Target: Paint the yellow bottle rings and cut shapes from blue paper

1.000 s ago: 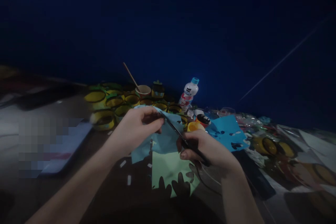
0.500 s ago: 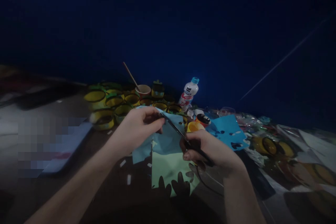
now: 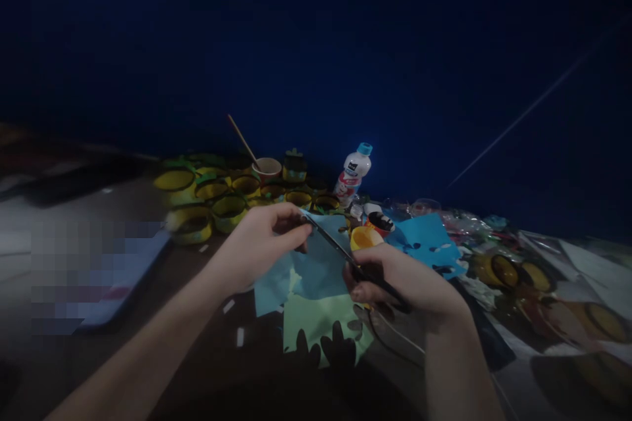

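My right hand (image 3: 395, 279) grips a pair of dark scissors (image 3: 340, 250), its blades angled up and left. At their tip, the thumb and fingers of my left hand (image 3: 269, 237) are pinched together on the upper edge of a light blue paper (image 3: 320, 270); the exact hold is partly hidden behind the fingers. The blue paper hangs below both hands and overlaps a pale green paper (image 3: 301, 319) with leaf-shaped cut-outs along its near edge. Just beyond my right hand stands a yellow cup (image 3: 364, 238).
Several yellow cups (image 3: 175, 183) crowd the back left, near a cup (image 3: 269, 168) holding a stick. A bottle (image 3: 353, 171) with a blue cap stands behind. Bright blue cut paper (image 3: 427, 240) and plastic clutter lie right. Small white scraps (image 3: 240, 337) dot the dark table.
The light blue paper has shifted slightly down and right, covering more of the green sheet's upper part. The scissors and my right hand moved a little to the right.
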